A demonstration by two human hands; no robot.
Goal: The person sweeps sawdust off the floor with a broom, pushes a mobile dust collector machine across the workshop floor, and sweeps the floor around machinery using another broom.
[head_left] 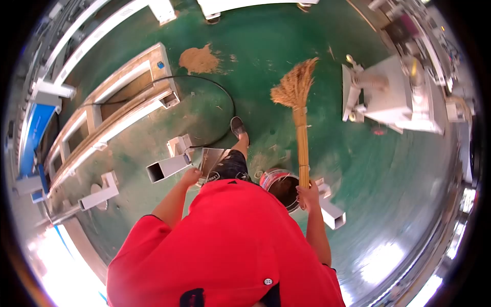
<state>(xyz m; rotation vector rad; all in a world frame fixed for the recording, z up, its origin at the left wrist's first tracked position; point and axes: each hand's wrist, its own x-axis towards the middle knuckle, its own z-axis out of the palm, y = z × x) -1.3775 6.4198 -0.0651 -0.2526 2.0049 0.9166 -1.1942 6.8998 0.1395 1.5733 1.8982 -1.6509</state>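
Note:
My right hand [308, 197] is wrapped round the handle of a straw broom [302, 138], whose bristles fan out away from me above the green floor. Just left of that hand stands a round bucket [280, 188] with a dark inside. My left hand [191, 176] is closed on the handle end of a metal dustpan [210, 161], which hangs beside my leg and is partly hidden by my shorts. Ahead on the floor lies a pile of sawdust [200, 60], with a little scattered to its right.
A long wood and metal frame [97, 116] lies at the left. A black cable [232, 97] curves across the floor near my shoe. Square tubes [169, 168] stand near my left hand. A white machine [391, 92] is at the right.

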